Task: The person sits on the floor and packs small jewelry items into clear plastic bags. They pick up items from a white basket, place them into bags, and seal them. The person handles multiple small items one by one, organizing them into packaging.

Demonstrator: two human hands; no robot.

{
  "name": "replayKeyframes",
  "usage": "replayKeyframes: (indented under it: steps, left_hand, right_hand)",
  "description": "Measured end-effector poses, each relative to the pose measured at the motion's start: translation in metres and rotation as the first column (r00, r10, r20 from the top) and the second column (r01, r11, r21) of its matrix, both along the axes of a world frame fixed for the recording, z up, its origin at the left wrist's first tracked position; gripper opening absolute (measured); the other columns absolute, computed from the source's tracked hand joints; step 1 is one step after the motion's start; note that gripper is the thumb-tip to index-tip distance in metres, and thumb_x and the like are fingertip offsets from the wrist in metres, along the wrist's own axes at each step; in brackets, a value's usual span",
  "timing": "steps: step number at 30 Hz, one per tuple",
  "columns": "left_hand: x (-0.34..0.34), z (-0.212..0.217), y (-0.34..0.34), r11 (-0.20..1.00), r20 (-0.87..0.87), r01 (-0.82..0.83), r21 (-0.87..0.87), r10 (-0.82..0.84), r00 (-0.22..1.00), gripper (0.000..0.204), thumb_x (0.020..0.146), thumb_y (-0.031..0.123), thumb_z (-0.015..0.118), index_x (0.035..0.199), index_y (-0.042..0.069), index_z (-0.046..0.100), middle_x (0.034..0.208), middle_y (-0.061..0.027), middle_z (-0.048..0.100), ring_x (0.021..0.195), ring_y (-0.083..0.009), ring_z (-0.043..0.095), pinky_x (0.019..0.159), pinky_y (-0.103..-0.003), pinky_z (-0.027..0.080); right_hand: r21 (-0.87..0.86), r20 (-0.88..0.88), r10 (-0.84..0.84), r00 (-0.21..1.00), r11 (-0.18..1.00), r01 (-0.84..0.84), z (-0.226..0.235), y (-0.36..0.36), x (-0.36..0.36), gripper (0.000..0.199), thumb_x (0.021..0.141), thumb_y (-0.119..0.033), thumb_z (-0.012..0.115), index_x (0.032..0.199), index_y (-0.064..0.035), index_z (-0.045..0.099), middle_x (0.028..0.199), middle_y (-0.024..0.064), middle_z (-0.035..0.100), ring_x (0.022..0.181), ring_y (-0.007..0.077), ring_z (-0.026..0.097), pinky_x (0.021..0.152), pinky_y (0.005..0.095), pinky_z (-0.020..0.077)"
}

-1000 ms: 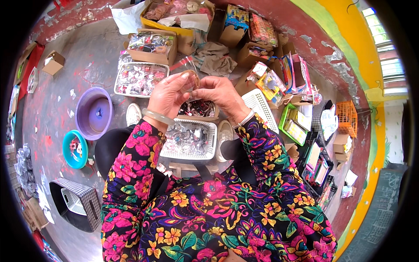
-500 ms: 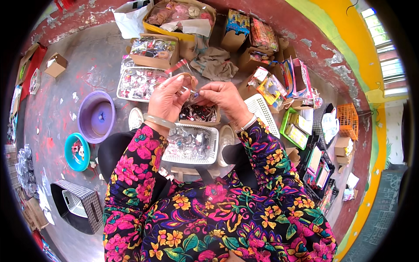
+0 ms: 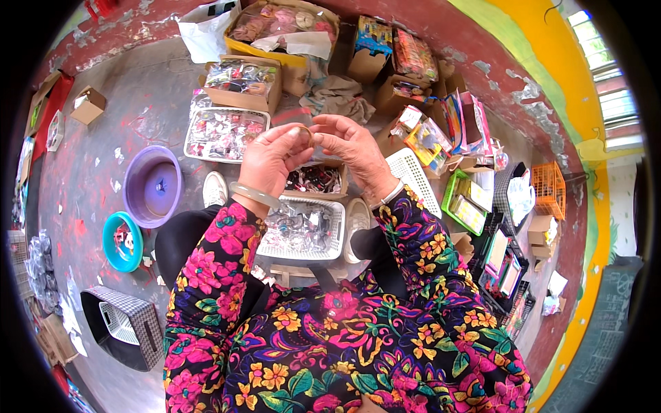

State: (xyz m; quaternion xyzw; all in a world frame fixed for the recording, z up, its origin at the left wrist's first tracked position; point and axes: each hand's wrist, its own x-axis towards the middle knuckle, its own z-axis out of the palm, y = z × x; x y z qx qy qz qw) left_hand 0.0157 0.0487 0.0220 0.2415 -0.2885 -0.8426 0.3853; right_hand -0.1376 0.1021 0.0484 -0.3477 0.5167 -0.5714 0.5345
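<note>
Since a second ago both hands have lifted slightly: the left hand [image 3: 272, 160] and right hand [image 3: 351, 148] meet, each grip pinched on a small ring-shaped piece [image 3: 303, 131], above the white basket [image 3: 301, 228] on the lap

Grip: left hand [image 3: 272, 160] and right hand [image 3: 350, 146] met fingertip to fingertip on a small ring [image 3: 303, 130].
Below grip: small box [image 3: 315, 180]; nearer the person, mesh basket [image 3: 301, 229] on the lap.
Left of grip: flat tray [image 3: 224, 133]; farther left, large bowl [image 3: 152, 186], with small bowl [image 3: 122, 241] below it.
Beyond grip: cardboard cartons [image 3: 282, 31].
Right of grip: upturned basket [image 3: 413, 180].
</note>
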Motion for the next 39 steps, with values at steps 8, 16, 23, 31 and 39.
replayKeyframes:
  steps: [8, 16, 23, 31, 39]
  left_hand:
    - [-0.005, 0.001, 0.005, 0.995, 0.127, 0.076, -0.068, -0.067, 0.99, 0.02, 0.089, 0.012, 0.052, 0.104, 0.0, 0.056, 0.098, -0.0111, 0.062, 0.089, -0.0178, 0.062, 0.074, -0.028, 0.053]
    - [-0.005, -0.002, 0.004, 0.998, 0.129, 0.039, -0.052, -0.032, 0.991, 0.019, 0.089, 0.012, 0.053, 0.103, 0.0, 0.057, 0.099, -0.0096, 0.062, 0.092, -0.0176, 0.061, 0.073, -0.027, 0.053]
    - [-0.004, -0.003, 0.003, 0.998, 0.096, 0.023, -0.054, -0.018, 0.995, 0.018, 0.089, 0.011, 0.053, 0.102, 0.0, 0.057, 0.1, -0.0098, 0.062, 0.094, -0.0179, 0.06, 0.072, -0.025, 0.052]
    - [-0.003, -0.004, 0.002, 0.995, 0.071, 0.001, -0.101, 0.007, 0.997, 0.021, 0.09, 0.009, 0.05, 0.105, -0.004, 0.056, 0.103, -0.0116, 0.06, 0.095, -0.0176, 0.059, 0.079, -0.025, 0.05]
    - [0.0, -0.006, -0.002, 1.0, -0.016, 0.015, -0.017, -0.015, 1.0, 0.022, 0.09, 0.008, 0.049, 0.106, -0.006, 0.054, 0.103, -0.0137, 0.06, 0.096, -0.0196, 0.059, 0.084, -0.028, 0.049]
  right_hand:
    - [-0.029, 0.025, -0.006, 1.0, 1.0, 0.007, -0.011, 0.003, -0.008, 0.02, 0.08, -0.015, 0.066, 0.095, -0.0028, 0.065, 0.084, 0.0024, 0.064, 0.076, 0.0083, 0.055, 0.067, 0.0222, 0.0413]
    - [-0.078, -0.14, -0.103, 0.985, 0.993, 0.093, -0.012, -0.001, -0.003, 0.011, 0.08, -0.009, 0.064, 0.087, -0.0008, 0.063, 0.08, 0.0, 0.062, 0.071, 0.0052, 0.053, 0.064, 0.0196, 0.0419]
    - [-0.081, -0.131, -0.073, 0.989, 0.995, 0.062, -0.014, 0.0, -0.004, 0.009, 0.081, -0.008, 0.062, 0.085, -0.0007, 0.06, 0.076, -0.0009, 0.06, 0.068, 0.0043, 0.052, 0.059, 0.0185, 0.0427]
    - [-0.05, 0.042, -0.033, 0.999, 0.998, 0.035, -0.011, 0.0, -0.002, 0.011, 0.083, -0.01, 0.061, 0.086, 0.0002, 0.06, 0.079, 0.0028, 0.061, 0.066, 0.0071, 0.056, 0.06, 0.0186, 0.0469]
    - [-0.032, 0.081, -0.029, 0.996, 0.999, 0.032, -0.008, 0.0, -0.002, 0.012, 0.084, -0.01, 0.059, 0.089, 0.0015, 0.059, 0.082, 0.0066, 0.062, 0.072, 0.0108, 0.06, 0.065, 0.0213, 0.0501]
